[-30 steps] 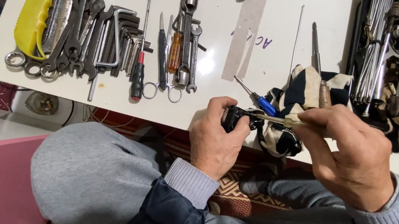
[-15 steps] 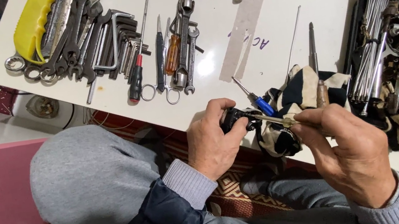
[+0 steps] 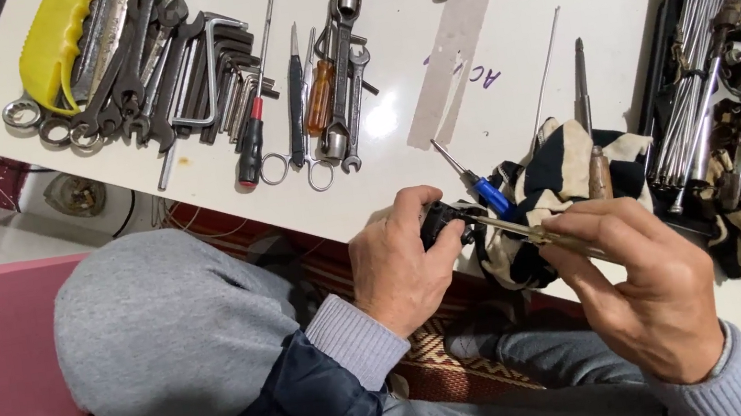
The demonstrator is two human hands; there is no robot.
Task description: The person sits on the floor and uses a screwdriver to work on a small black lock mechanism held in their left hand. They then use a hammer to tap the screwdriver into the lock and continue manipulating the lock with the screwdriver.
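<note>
White desk (image 3: pixel 195 199) lies beyond the hands; a small black part (image 3: pixel 439 221) is gripped by the left hand (image 3: pixel 403 266), a slim tool (image 3: pixel 529 234) by the right hand (image 3: pixel 648 290).

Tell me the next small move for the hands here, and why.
Probably turn the screwdriver gently while the left hand keeps the black part steady. The right hand holds the tool with its tip already against the part, and the left hand is wrapped around it, so the tool looks seated.
</note>
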